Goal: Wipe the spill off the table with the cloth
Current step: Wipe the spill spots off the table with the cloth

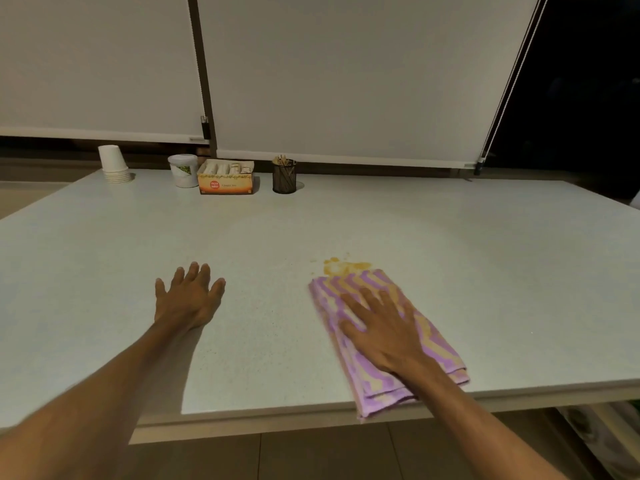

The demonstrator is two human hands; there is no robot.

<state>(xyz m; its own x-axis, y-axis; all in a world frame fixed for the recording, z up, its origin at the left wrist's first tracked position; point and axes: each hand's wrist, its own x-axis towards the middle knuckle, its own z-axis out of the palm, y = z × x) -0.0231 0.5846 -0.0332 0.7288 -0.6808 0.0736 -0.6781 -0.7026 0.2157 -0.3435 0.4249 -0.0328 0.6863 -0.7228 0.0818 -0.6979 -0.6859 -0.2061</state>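
Observation:
A small yellow-orange spill [343, 266] lies on the pale speckled table [242, 237], a little right of centre. A folded cloth [440, 344] with purple and orange stripes lies just in front of it, its far edge touching the spill and its near end hanging over the table's front edge. My right hand [384, 329] lies flat on the cloth, fingers spread, pressing down on it. My left hand [188, 296] rests flat on the bare table to the left, fingers apart, holding nothing.
Along the far edge stand a stack of white paper cups [114, 164], a white tub [183, 169], an orange box of sachets [225, 176] and a black mesh holder with sticks [284, 176]. White roller blinds hang behind. The table's front edge runs just below my forearms.

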